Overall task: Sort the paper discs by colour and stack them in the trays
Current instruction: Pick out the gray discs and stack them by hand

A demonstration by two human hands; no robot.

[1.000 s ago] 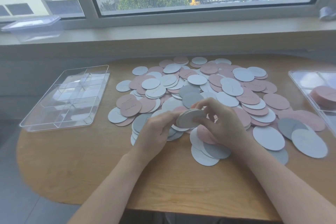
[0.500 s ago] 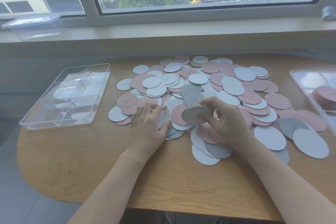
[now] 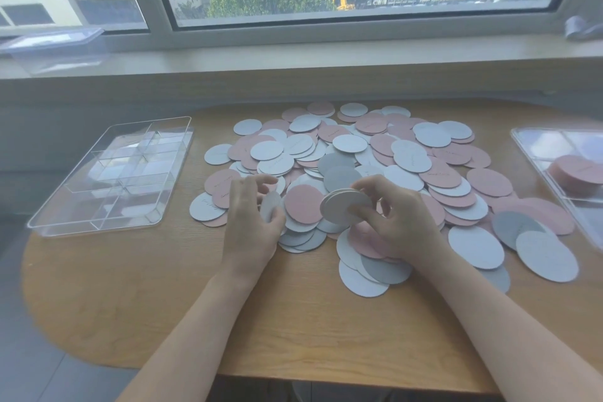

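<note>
A wide heap of pink, white and grey paper discs (image 3: 368,153) covers the middle of the wooden table (image 3: 293,320). My right hand (image 3: 401,222) grips a thin stack of white discs (image 3: 342,206), held tilted just above the heap. My left hand (image 3: 251,225) pinches a single white disc (image 3: 270,206), lifted on edge at the heap's left side. A clear divided tray (image 3: 107,176) lies at the left and holds no discs. At the right edge, another clear tray (image 3: 535,147) contains a stack of pink discs (image 3: 577,170).
A clear lidded box (image 3: 55,49) sits on the windowsill at the far left. A small grey object (image 3: 580,28) rests on the sill at the far right. Bare tabletop lies along the near edge in front of my forearms.
My left hand let go of the stack, went left to the heap and has lifted one white disc. My right hand kept the stack, nearly still.
</note>
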